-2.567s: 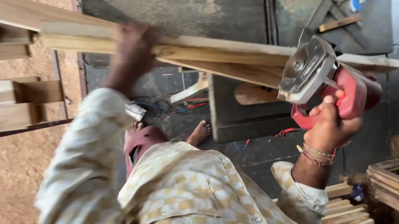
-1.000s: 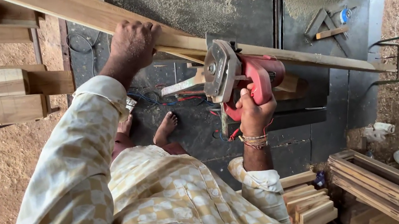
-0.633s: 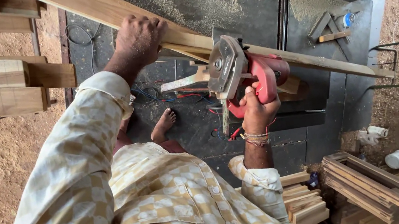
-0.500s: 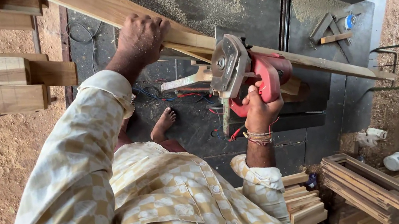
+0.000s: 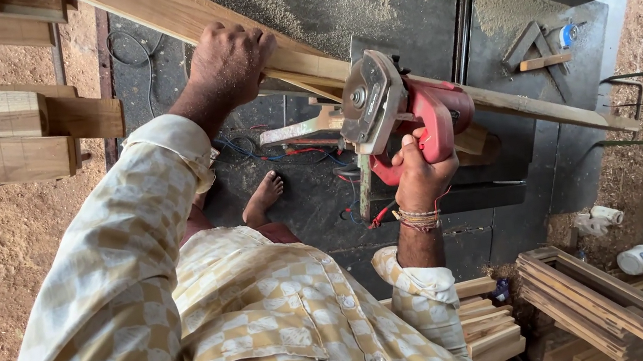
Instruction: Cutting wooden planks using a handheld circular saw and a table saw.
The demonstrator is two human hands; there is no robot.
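In the head view, the left hand [image 5: 229,65] is pressing down on a long wooden plank [image 5: 295,61], fingers curled over its far edge, pinning it where it is running slantwise from the far left toward the right. The right hand [image 5: 421,178] is wrapping tightly around the handle of a red power saw [image 5: 413,111], whose round metal guard is sitting against the plank just right of the left hand. A bare foot [image 5: 263,198] is resting on the dark floor below, near loose wires. Stacked wood strips [image 5: 488,325] are lying near the right.

The plank looks stiff and fairly heavy, dusty rather than slippery; holding it flat from above, well clear of the blade, seems soundest. The saw looks weighty, best gripped by its handle.
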